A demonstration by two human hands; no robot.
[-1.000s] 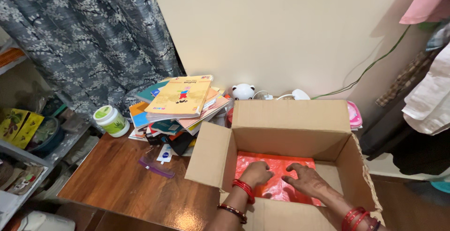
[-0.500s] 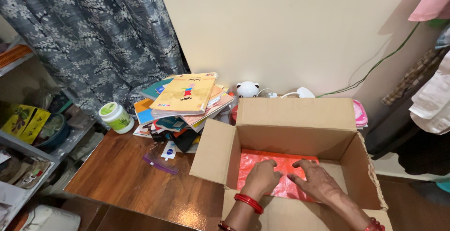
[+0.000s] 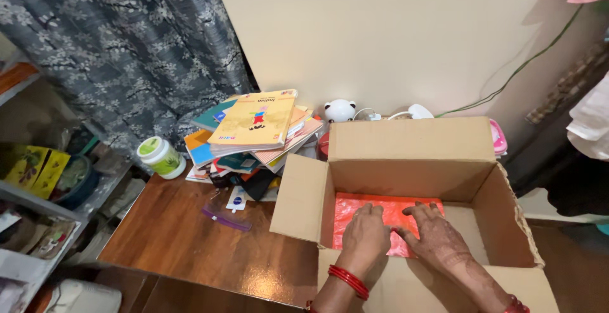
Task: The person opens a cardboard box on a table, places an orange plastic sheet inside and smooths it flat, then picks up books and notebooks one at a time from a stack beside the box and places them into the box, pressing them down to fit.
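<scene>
Both hands reach down into an open cardboard box (image 3: 406, 160) on a wooden worktop (image 3: 190, 237). The left hand (image 3: 366, 237) and right hand (image 3: 438, 240) lie flat, side by side, palms down on an orange plastic packet (image 3: 387, 210) on the box floor; neither grip is clenched, fingers spread and pressing, grasping nothing. Left of the hands, outside the box, sits a stack of books (image 3: 254, 132), a white-and-green jar (image 3: 160, 157) and a purple strip (image 3: 226, 218)
</scene>
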